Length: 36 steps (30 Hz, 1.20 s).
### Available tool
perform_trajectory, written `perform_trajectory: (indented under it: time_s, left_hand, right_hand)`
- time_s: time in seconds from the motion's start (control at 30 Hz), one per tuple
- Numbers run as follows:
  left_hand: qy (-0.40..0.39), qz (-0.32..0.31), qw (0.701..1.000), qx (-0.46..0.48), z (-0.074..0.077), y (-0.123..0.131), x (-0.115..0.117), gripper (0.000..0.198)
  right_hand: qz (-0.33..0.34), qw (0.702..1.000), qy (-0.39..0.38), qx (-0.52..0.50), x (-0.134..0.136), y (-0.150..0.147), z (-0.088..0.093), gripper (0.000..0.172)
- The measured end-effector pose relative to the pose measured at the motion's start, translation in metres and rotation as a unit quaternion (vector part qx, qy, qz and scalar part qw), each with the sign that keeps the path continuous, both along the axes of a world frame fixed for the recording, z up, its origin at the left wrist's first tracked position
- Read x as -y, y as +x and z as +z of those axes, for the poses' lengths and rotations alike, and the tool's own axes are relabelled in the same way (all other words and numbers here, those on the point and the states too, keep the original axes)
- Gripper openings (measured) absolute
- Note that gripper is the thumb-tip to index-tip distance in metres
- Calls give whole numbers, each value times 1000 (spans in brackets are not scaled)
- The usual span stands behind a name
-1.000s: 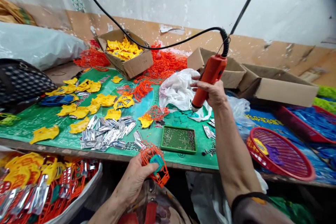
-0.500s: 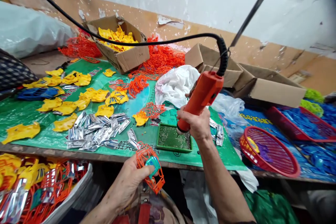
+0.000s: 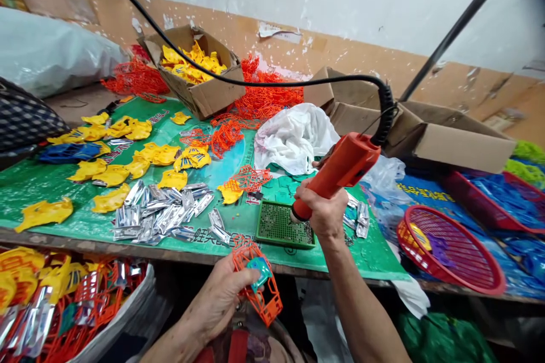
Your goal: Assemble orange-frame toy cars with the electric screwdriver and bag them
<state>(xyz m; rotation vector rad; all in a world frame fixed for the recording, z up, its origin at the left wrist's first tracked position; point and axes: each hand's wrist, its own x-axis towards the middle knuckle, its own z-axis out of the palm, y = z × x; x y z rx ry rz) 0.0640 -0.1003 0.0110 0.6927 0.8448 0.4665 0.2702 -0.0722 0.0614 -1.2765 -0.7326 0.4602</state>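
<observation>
My left hand [image 3: 223, 292] pinches an orange plastic frame [image 3: 269, 307] at the table's front edge, its thumb on a teal piece [image 3: 259, 272] set in the frame. My right hand [image 3: 326, 210] is wrapped round a red electric screwdriver [image 3: 343, 167], whose black cable runs up and left. The tool's lower end is over the right side of a green perforated tray [image 3: 272, 240] with small dark bits in it, perhaps screws; its tip is hard to make out. Left of the tray lies a pile of shiny metal pieces [image 3: 157, 212].
Yellow plastic parts [image 3: 113, 174] lie across the table's left. Behind stand a cardboard box [image 3: 217, 93] of yellow parts and a heap of orange frames [image 3: 268, 96]. A white cloth [image 3: 293, 139] lies mid-table, a red basket [image 3: 481, 261] to the right. A full sack [image 3: 123, 317] sits lower left.
The view has shifted a little, so most things sit slightly further right. The screwdriver leans more to the right in my right hand. My left hand keeps hold of the orange frame.
</observation>
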Motion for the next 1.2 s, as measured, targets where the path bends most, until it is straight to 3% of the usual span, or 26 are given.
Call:
perform_trajectory:
  time_s: [0.5, 1.07, 1.2]
  left_hand:
    - [3, -23, 1000, 4, 3, 0, -1, 20]
    - [10, -1, 1000, 18, -2, 3, 0, 16]
    - [4, 2, 1000, 29, -2, 4, 1, 19]
  right_hand:
    - [-5, 1000, 0, 0, 0, -2, -2, 19]
    - [-3, 1000, 14, 3, 2, -1, -5, 15]
    - [5, 999, 41, -5, 4, 3, 3, 15]
